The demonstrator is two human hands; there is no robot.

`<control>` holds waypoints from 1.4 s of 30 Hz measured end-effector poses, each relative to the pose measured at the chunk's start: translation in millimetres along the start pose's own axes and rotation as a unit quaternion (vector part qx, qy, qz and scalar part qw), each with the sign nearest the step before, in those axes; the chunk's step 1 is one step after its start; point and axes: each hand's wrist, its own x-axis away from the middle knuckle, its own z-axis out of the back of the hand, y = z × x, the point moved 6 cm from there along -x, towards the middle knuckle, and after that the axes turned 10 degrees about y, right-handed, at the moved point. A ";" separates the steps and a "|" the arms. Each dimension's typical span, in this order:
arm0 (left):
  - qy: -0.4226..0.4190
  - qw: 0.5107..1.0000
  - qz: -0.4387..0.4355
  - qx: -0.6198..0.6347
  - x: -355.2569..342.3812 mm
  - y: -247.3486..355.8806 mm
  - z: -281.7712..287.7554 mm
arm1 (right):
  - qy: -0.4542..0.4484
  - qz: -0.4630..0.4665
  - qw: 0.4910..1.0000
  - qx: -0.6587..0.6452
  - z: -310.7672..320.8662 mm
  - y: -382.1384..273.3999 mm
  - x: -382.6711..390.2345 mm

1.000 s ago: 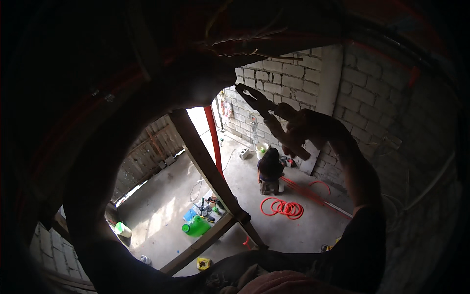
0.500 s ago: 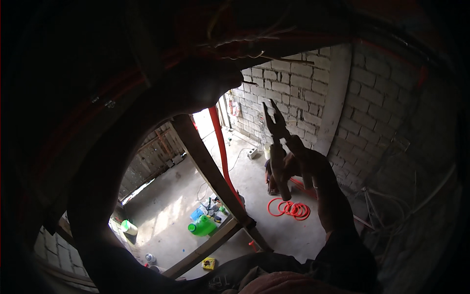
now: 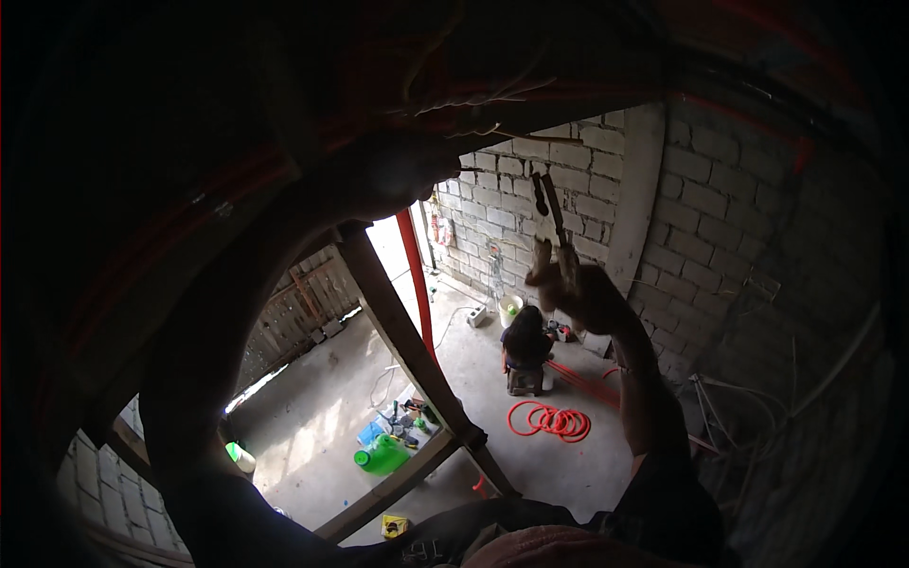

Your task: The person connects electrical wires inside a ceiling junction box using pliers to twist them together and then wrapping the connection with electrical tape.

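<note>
Pale block wall (image 3: pixel 592 166) backs the pliers (image 3: pixel 555 208) near two o'clock, clenched in the right hand (image 3: pixel 592 295), jaws slightly parted. Left hand (image 3: pixel 409 177), at eleven, seems curled around a thin wire (image 3: pixel 471 170), best held steady. Timber bracing (image 3: pixel 411 331) cuts from ten to six; someone (image 3: pixel 525 346) sits below, toward four, so grip firmly.

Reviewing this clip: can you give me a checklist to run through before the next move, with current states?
1. Right hand gripping the pliers: ok.
2. Pliers apart from the left hand: ok, a gap shows.
3. Left hand's grip secure: cannot tell, too dark.
4. Overhead wires well lit: not ok, mostly in shadow.
5. Person below clear of anything dropped: cannot tell from this angle.
</note>
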 end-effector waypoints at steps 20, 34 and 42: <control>-0.010 0.985 -0.121 -0.121 0.0 4.6 -0.6 | 0.195 0.238 0.846 0.435 52.2 -46.6 -54.0; -0.029 0.985 -0.129 -0.115 4.0 11.5 1.0 | 0.212 0.253 0.831 0.448 51.0 -37.2 -58.9; -0.023 0.983 -0.124 -0.131 0.0 -2.6 -5.9 | 0.244 0.224 0.854 0.401 56.0 -59.2 -57.6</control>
